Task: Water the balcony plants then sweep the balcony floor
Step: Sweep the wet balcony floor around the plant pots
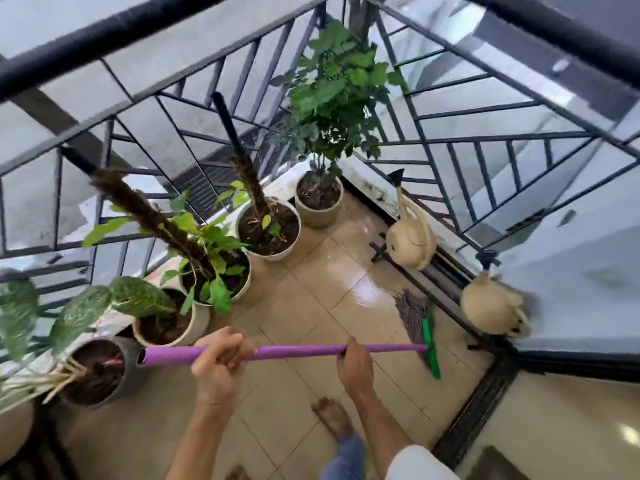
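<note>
We are sweeping: both hands, left hand (221, 355) and right hand (353, 362), clench the broom handle (294, 351); next we should drag its head (420, 327) across the wet floor (311, 306).

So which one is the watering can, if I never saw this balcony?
Look at the railing on the right side, across the tiled floor from the row of plant pots. The watering can sits at its foot: round and beige, with a black-tipped spout pointing up, unlike the spoutless beige object nearer you.
</note>
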